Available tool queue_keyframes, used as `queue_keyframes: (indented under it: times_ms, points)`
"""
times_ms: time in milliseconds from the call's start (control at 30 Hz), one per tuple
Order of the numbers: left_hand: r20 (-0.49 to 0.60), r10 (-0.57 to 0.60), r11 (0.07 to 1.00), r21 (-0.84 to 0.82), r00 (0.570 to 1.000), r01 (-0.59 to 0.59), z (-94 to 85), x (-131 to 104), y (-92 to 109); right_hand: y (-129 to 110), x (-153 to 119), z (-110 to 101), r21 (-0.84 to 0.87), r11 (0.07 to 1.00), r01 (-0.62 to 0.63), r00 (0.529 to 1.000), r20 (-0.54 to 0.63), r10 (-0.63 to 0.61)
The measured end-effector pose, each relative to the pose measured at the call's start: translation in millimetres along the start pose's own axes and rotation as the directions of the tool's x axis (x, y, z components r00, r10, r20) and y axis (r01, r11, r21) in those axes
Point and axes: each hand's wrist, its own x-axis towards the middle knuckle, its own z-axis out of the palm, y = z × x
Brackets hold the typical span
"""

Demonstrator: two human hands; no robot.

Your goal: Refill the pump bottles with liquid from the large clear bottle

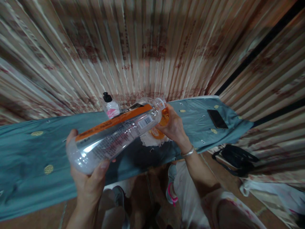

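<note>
My left hand (88, 179) is wrapped round the base of a large clear plastic bottle (116, 136) with an orange and grey label. The bottle lies tilted, its neck pointing up to the right. Close to that neck, my right hand (175, 126) grips a smaller orange, see-through container (165, 118). The neck overlaps the container's top in view, so I cannot tell if they touch. Below them a white lacy cloth (146, 140) lies on the table, with a rounded orange shape (156, 133) over it, partly hidden. Behind the large bottle stands a white bottle with a black pump top (111, 107).
A green-blue patterned cloth (197, 127) covers the narrow table. On its right part lies a dark phone (217, 119). Pleated curtains (152, 54) hang right behind. A black bag (238, 157) sits on the floor at the right, near a slanting dark pole (257, 51).
</note>
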Motion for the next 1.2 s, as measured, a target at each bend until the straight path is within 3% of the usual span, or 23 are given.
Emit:
queue_keyframes:
  times_ms: [433, 1200]
  points:
    - [-0.04, -0.026, 1.0, -0.002, 0.999, 0.026, 2.3, 1.3, 1.2, -4.6, 0.6, -1.5, -0.018, 1.0, -0.009, 1.0, 0.001, 0.009]
    - [-0.019, -0.015, 0.997, 0.076, 1.0, 0.016, -1.3, -0.8, 0.4, -1.6, 0.1, -0.2, -0.014, 1.0, 0.008, 1.0, -0.008, -0.008]
